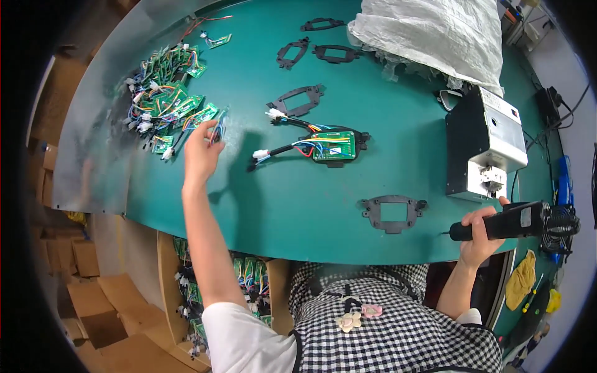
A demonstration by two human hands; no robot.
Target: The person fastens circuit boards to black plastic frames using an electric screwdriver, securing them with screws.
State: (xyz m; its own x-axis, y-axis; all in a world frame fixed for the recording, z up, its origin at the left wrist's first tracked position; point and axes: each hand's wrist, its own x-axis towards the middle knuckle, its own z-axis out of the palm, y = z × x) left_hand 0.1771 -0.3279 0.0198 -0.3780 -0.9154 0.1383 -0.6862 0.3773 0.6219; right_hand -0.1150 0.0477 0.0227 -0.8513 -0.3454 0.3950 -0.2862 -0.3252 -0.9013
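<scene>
My left hand (202,152) reaches toward the far left, its thumb and fingers pinched on a small circuit board (219,126) seen nearly edge-on and partly blurred. Beside it lies a heap of green circuit boards (180,102) with coloured wires and white plugs. At the right, my right hand (477,239) is wrapped round a black electric screwdriver (513,222), its bit pointing left over the table's near edge. Mid-table, a green circuit board (336,147) sits on a black plastic frame (362,143), its wire bundles stretching left. A bare black frame (393,212) lies closer to me.
A black and silver screw feeder (488,140) stands on the right of the green table (298,211). Several more black frames (297,99) lie farther back. A white sack (435,37) fills the far right. Below the table are a board-filled wooden rack (166,267) and cardboard boxes (118,311).
</scene>
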